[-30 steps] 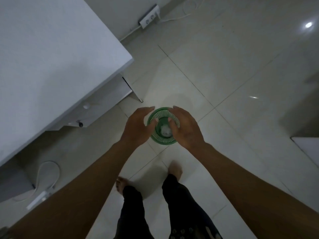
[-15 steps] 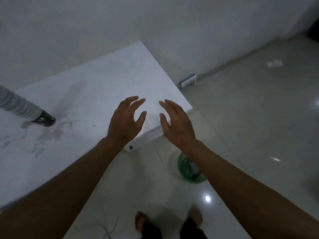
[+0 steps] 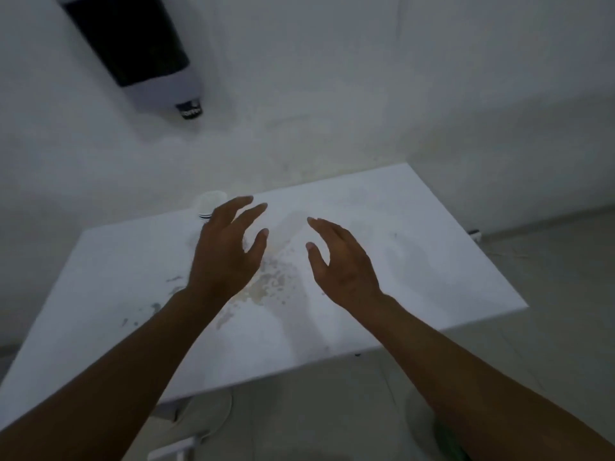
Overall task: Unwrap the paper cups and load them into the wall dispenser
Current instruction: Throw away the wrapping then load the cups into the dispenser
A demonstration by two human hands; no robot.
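A dark wall dispenser point(image 3: 133, 51) hangs on the white wall at the upper left, with a cup bottom point(image 3: 189, 109) poking out of its lower end. A stack of white paper cups point(image 3: 209, 204) stands at the back of the white table point(image 3: 416, 261), partly hidden behind my left fingers. My left hand point(image 3: 229, 251) hovers over the table just in front of the stack, fingers spread, holding nothing. My right hand point(image 3: 342, 264) hovers beside it to the right, also spread and holding nothing.
The table top carries a patch of brownish stains point(image 3: 266, 281) between my hands. A green basket point(image 3: 447, 440) stands on the tiled floor at the lower right, mostly behind my right forearm. A power strip point(image 3: 474, 232) lies by the wall at the right.
My view has swung up from the green basket on the floor to the table and wall. Both hands have risen from the basket and now hover over the table, holding nothing.
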